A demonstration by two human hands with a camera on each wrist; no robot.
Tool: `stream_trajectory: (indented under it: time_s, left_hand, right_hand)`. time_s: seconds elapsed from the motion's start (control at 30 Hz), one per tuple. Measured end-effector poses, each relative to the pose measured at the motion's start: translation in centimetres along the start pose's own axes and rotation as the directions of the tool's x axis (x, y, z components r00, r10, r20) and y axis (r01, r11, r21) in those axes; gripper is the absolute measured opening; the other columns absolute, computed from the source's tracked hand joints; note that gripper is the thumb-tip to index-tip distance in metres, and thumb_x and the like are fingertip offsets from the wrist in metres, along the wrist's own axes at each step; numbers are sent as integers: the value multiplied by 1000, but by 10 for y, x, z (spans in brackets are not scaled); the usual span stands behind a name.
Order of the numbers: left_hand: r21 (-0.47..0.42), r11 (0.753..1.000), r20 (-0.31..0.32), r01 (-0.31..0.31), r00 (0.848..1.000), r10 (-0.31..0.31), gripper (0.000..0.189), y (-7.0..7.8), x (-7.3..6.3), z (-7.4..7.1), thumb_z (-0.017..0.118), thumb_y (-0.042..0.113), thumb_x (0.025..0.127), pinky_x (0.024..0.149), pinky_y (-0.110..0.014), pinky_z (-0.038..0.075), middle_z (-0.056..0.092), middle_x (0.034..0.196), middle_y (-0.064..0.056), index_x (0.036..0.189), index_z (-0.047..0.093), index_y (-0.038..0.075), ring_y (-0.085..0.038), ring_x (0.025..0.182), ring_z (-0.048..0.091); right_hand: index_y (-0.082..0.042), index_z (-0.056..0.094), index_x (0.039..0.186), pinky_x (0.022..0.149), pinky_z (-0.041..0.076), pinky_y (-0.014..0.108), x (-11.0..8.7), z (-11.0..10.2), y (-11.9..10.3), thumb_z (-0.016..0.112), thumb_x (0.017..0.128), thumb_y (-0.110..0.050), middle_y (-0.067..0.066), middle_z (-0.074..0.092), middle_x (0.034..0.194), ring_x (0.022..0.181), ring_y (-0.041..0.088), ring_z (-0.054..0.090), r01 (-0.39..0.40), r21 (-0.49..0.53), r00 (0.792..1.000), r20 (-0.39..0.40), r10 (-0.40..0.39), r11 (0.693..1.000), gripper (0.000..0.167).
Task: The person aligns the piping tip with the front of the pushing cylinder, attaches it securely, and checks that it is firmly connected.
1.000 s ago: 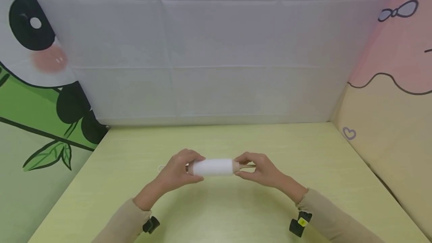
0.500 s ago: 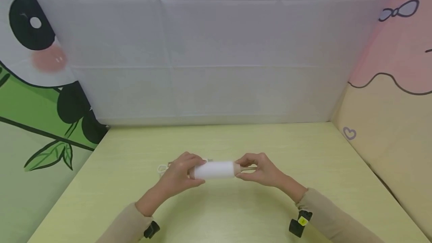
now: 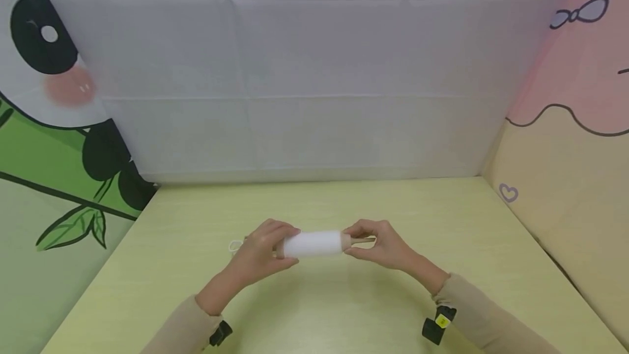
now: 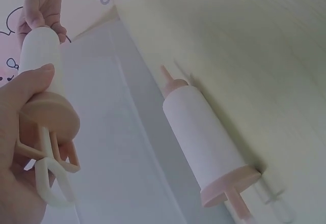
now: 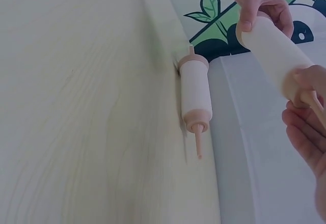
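A large white syringe (image 3: 314,243) with tan end caps lies level between both hands, above the table. My left hand (image 3: 260,250) grips its flanged end, thumb and fingers round the cap. In the left wrist view a pale ring handle (image 4: 53,186) hangs from this end beside the palm. My right hand (image 3: 380,245) pinches the cap at the other end, where a thin tan nozzle (image 3: 362,240) sticks out. A second, similar syringe (image 4: 204,137) lies on the table, also in the right wrist view; the held one and the left hand mostly hide it in the head view.
The pale yellow table (image 3: 393,310) meets a white cloth backdrop (image 3: 314,70) at its far edge. Printed cartoon panels stand at the left (image 3: 54,179) and right (image 3: 565,168). Black wrist cameras (image 3: 434,328) sit on both sleeves.
The held syringe has shifted very slightly to the right, after dipping and rising a little. Both hands keep their hold on it.
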State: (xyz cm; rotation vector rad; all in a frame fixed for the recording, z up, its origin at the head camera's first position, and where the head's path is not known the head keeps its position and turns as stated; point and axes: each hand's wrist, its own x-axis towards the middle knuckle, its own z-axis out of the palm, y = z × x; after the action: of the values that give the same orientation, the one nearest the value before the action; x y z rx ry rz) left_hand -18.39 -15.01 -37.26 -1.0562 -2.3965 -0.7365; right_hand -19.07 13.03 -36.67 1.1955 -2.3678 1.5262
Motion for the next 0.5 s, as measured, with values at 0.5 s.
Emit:
stream_trajectory:
  time_s: [0.5]
  left_hand:
    - [-212,976,38,58,998,-51,46,-1,-5,1,82,4,61,68,-15,51,56,103,-10,102,61,2,-23,91,57]
  right_hand:
    - [-9,64,102,72,53,30,-9,2,35,72,77,-9,4,65,97,85,14,63,22,-5,1000,2,-22,1000,26]
